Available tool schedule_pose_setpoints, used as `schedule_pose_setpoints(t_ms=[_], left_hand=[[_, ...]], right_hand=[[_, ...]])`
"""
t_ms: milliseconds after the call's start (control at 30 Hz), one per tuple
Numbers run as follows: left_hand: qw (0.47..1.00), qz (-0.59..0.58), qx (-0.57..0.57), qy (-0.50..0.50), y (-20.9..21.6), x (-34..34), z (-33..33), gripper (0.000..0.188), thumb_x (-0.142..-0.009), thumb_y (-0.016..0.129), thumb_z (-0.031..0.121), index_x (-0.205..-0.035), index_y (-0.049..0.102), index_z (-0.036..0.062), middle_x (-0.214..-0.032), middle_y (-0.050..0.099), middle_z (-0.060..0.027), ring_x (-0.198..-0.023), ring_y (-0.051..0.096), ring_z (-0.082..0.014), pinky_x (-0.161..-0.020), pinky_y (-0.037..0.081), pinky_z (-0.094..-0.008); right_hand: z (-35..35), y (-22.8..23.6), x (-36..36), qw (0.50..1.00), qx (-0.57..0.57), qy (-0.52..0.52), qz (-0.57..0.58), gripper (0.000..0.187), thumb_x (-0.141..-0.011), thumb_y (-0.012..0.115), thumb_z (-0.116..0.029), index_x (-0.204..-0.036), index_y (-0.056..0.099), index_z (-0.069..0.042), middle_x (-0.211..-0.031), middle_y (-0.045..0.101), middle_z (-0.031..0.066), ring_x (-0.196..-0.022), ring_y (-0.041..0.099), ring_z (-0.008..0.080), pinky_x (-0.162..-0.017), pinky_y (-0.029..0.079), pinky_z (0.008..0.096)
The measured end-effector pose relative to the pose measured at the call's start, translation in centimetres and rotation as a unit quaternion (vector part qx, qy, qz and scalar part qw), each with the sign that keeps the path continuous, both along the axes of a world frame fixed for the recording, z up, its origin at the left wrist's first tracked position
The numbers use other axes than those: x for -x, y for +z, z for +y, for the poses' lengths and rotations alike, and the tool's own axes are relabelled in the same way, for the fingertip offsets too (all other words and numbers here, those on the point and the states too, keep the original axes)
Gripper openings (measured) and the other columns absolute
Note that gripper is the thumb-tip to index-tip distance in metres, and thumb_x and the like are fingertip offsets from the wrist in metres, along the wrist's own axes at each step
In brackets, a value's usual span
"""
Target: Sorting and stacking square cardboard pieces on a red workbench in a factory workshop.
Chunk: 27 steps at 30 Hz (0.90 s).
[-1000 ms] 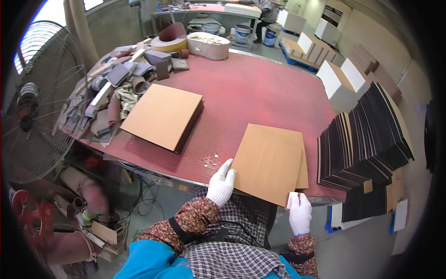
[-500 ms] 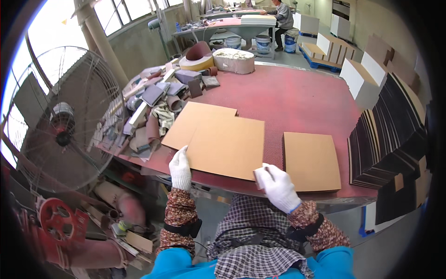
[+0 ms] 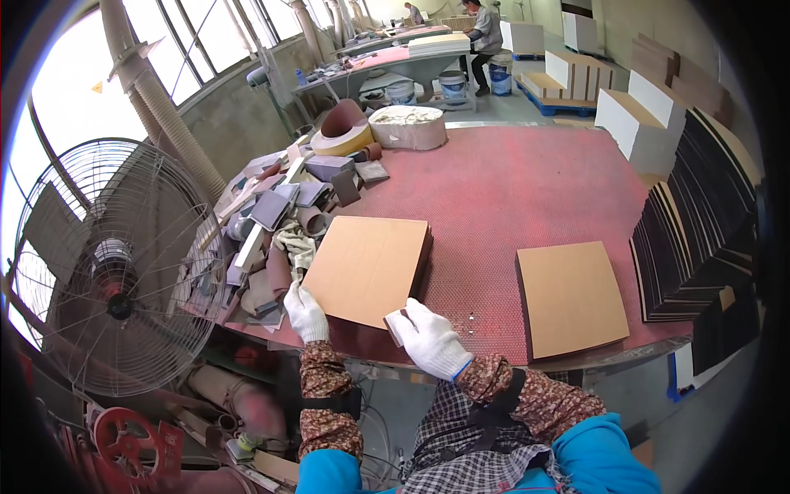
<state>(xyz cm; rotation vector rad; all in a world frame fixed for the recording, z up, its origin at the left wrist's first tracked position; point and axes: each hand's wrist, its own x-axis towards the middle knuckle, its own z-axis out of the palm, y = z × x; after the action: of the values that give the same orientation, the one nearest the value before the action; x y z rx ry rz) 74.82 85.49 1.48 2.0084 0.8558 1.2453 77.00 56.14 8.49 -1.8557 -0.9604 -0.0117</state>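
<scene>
A squared stack of tan boards [image 3: 366,267] with dark edges lies on the red textured tabletop [image 3: 494,181]. My left hand [image 3: 307,316], in a white knit glove, is at its near left corner, fingers stretched along the side. My right hand [image 3: 432,342], gloved too, grips a small flat sanding block [image 3: 401,326] at the near right corner of the stack. The glove hides part of the block. A second stack of tan boards [image 3: 572,300] sits to the right, apart from both hands.
Sanding pads and abrasive scraps [image 3: 276,206] heap up along the left edge. A sandpaper roll [image 3: 344,128] and a whitish oval tub [image 3: 407,128] stand behind. Dark-edged boards [image 3: 699,230] are piled at right. A big fan [image 3: 115,263] is at left. A co-worker [image 3: 484,37] is far back.
The top board, earlier lying askew across the left pile, now lines up with it. My right hand has moved left with the sanding block. The view has also shifted.
</scene>
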Motion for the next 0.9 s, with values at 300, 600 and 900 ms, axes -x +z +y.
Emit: schedule_pose_setpoints(t_ms=[300,600,900], left_hand=[[0.999,0.025,-0.024,0.0,-0.9,-1.3,1.2,0.036,-0.105,0.051,0.024,-0.125,0.06,-0.0034,-0.124,0.06,-0.0205,-0.117,0.057,-0.0347,-0.104,0.045,-0.042],[0.969,-0.102,-0.137,-0.179,6.1,2.9,-19.3,0.038,-0.098,0.055,0.009,-0.133,0.056,-0.0071,-0.133,0.057,-0.0228,-0.122,0.057,-0.0357,-0.106,0.045,-0.0445],[0.835,0.088,0.242,-0.486,-0.8,-9.7,-33.4,0.07,-0.099,0.058,0.025,-0.154,0.028,-0.0056,-0.158,0.034,-0.0253,-0.148,0.033,-0.0354,-0.122,0.027,-0.0408]], right_hand=[[-0.2,0.5,-1.2,0.998,0.017,-0.016,0.05,0.025,-0.093,0.06,-0.016,-0.116,0.062,-0.007,-0.101,0.059,0.0131,-0.086,0.065,0.0326,-0.07,0.055,0.0426],[-14.2,-0.9,-1.3,0.988,0.109,-0.096,0.046,0.015,-0.1,0.055,-0.019,-0.108,0.061,-0.009,-0.089,0.057,0.0166,-0.072,0.064,0.0344,-0.062,0.052,0.0435],[-32.7,-1.5,0.1,0.827,0.474,-0.286,-0.101,0.027,-0.097,0.053,-0.015,-0.122,0.058,-0.006,-0.101,0.06,0.0167,-0.071,0.068,0.0331,-0.056,0.055,0.0443]])
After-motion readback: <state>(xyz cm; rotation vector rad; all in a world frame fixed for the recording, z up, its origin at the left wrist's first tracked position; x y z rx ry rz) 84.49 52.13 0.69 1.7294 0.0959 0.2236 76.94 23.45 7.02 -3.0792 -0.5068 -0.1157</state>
